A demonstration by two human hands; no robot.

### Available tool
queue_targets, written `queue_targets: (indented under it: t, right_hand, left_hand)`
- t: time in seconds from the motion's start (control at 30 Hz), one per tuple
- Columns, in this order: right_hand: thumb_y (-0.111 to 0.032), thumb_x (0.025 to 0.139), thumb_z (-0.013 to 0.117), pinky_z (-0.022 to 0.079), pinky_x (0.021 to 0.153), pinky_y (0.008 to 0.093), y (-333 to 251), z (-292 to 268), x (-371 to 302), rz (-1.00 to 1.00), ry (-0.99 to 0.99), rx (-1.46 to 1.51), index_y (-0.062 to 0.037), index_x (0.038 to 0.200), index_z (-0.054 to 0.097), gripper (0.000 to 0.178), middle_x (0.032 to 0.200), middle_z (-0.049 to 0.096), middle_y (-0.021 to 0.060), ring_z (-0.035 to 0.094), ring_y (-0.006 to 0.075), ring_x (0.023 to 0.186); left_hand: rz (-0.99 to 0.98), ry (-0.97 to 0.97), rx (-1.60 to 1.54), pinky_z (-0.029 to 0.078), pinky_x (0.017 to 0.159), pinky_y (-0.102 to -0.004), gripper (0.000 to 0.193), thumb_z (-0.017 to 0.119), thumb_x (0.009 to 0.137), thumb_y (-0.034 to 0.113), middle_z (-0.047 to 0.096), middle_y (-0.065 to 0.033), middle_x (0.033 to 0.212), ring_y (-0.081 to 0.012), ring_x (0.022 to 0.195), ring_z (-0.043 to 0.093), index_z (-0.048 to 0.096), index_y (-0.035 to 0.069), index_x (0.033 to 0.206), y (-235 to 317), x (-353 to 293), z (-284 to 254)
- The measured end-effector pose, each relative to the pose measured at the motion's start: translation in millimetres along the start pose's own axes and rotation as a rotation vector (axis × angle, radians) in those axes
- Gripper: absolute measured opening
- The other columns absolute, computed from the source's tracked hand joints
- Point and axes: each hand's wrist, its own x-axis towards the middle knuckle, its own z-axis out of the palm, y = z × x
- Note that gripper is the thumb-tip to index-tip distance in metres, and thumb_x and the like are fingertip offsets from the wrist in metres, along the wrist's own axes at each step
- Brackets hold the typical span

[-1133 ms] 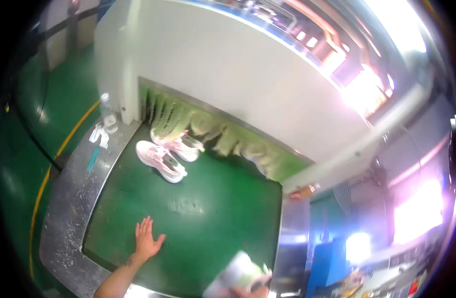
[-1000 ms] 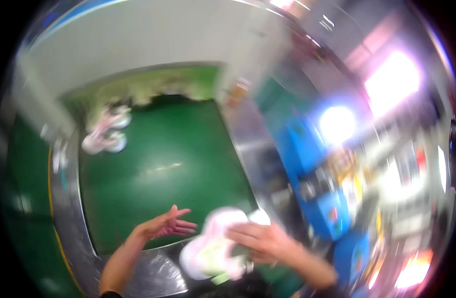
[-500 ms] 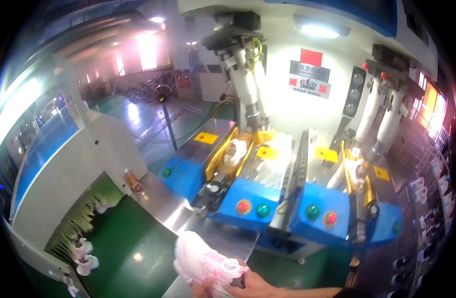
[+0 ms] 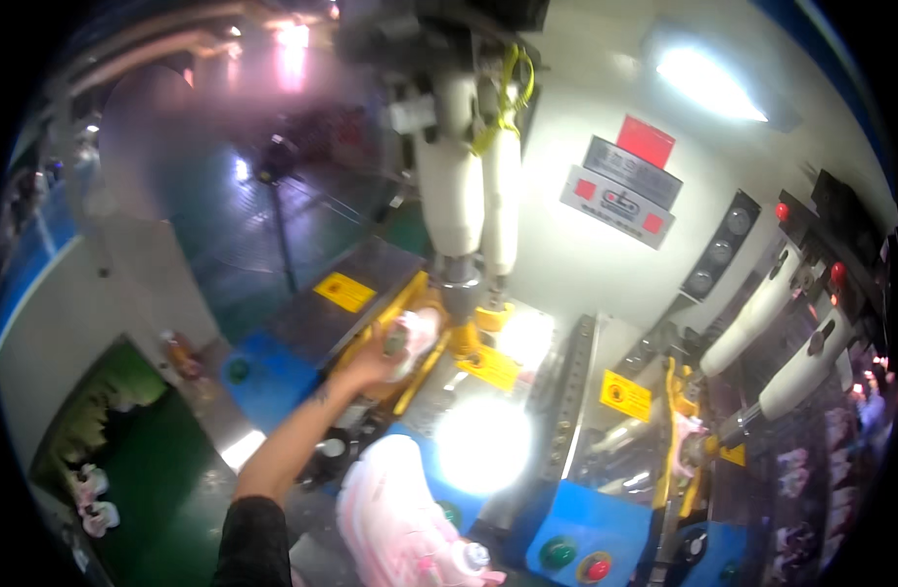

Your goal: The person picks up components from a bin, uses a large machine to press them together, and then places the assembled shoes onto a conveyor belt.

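Note:
My left arm reaches forward to the left station of the machine. There my left hand [image 4: 373,360] is closed around a white and pink shoe [image 4: 417,335] lying between the yellow side clamps [image 4: 412,295]. Close to me, at the bottom of the view, a larger-looking pale pink sneaker [image 4: 390,499] is held up toe away from me. A pale cylinder with a metal top [image 4: 471,558] sticks out of its opening. My right hand is not visible; the lower edge cuts off whatever supports this sneaker.
Two white press cylinders [image 4: 454,196] hang just beyond my left hand. Blue control boxes [image 4: 588,533] with red and green buttons line the machine's front. Another pink shoe [image 4: 686,440] sits in the right station. A shoe rack [image 4: 796,479] is at right, a pedestal fan [image 4: 276,161] back left.
My left hand has left the near sneaker and reached forward onto the shoe in the left station. The right hand has dropped out of sight. The view has tilted and come closer.

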Motion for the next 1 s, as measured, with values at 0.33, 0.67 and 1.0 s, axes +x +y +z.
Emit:
queue_targets:
  t: [0.33,0.67,1.0]
  right_hand:
    - [-0.014,0.08,0.067,0.046,0.076,0.0313,11,19,66,0.087,0.303,-0.128,-0.0004,0.115,0.048,0.042,0.1,0.054,0.0073,0.052,0.0147,0.09]
    - [-0.016,0.085,0.06,0.047,0.072,0.0266,-96,17,425,0.073,0.143,0.25,-0.0126,0.103,0.052,0.02,0.09,0.055,0.0045,0.058,0.0178,0.078]
    - [-0.02,0.084,0.056,0.047,0.081,0.0414,-51,80,475,-0.502,0.756,-0.682,0.0048,0.12,0.04,0.046,0.103,0.051,0.0255,0.057,0.0373,0.092]
  left_hand:
    - [-0.098,-0.443,-0.985,0.047,0.073,-0.0262,0.032,0.061,0.083,0.008,0.063,-0.0054,0.098,-0.0121,0.083,0.061,0.056,-0.002,0.113,-4,78,-45]
    - [-0.113,0.607,-1.761,0.047,0.09,-0.0388,0.049,0.055,0.084,0.002,0.053,-0.0203,0.122,-0.0287,0.106,0.056,0.042,-0.009,0.129,-163,-242,-151]
    - [-0.482,0.715,-0.536,0.045,0.092,-0.0441,0.054,0.055,0.083,0.006,0.052,-0.0312,0.12,-0.0394,0.108,0.056,0.04,-0.014,0.129,-203,-474,-69]
